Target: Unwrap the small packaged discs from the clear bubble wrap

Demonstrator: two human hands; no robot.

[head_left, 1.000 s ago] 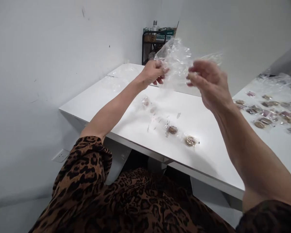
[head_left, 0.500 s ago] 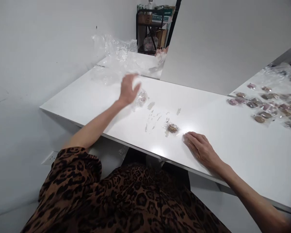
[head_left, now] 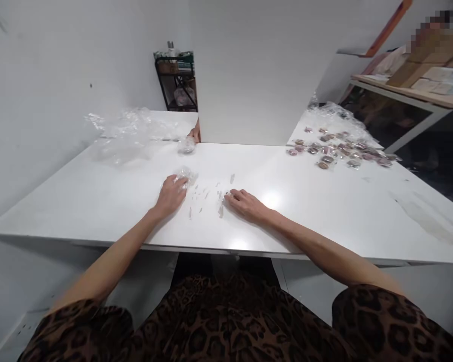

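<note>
My left hand [head_left: 170, 195] rests on the white table with its fingers closed on the edge of a crumpled clear plastic packet [head_left: 186, 176]. What lies inside that packet is hard to make out. To the right, my right hand [head_left: 247, 205] lies low on the table, fingers together over a small clear-wrapped packet [head_left: 222, 197]. Most of this packet is hidden under the fingertips. Between my two hands, greyish smears mark the white tabletop [head_left: 207, 226].
Another person's hand [head_left: 195, 132] reaches past the upright white panel [head_left: 245, 75], beside a clear wrapped packet [head_left: 186, 146]. Loose plastic film [head_left: 124, 136] lies at the back left. Several small wrapped packets [head_left: 340, 148] are scattered at the back right. A black shelf [head_left: 175, 75] stands behind.
The view has turned right. My left hand has come down from the air onto the plastic packet. My right hand has moved left over the small packet, which showed uncovered before.
</note>
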